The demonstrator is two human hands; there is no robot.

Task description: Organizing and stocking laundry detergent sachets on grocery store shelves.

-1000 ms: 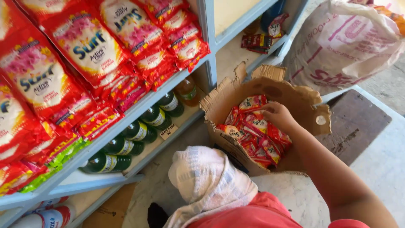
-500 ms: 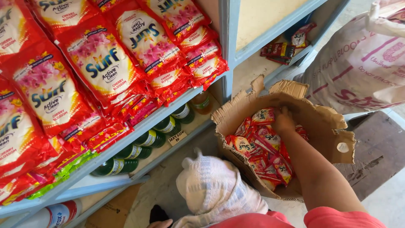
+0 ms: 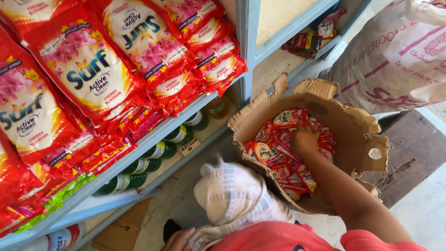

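A torn brown cardboard box [image 3: 357, 135] stands on the floor, filled with small red sachets [image 3: 278, 155]. My right hand [image 3: 304, 139] reaches down into it, fingers curled and buried among the sachets near the middle of the pile. My left hand [image 3: 176, 239] shows only partly at the bottom edge, next to a white checked cloth [image 3: 234, 195] lying over my front. Whether the left hand grips the cloth is hidden.
Left of the box, a blue-edged shelf [image 3: 139, 148] holds large red detergent packets [image 3: 93, 74], with green bottles [image 3: 160, 151] on the tier below. A second shelf bay [image 3: 283, 18] holds a few dark packets [image 3: 306, 42]. A big white printed sack [image 3: 399, 56] stands right.
My right hand has sunk a little deeper into the sachets and closed over them. The view has tilted, so the shelf packets fill more of the frame.
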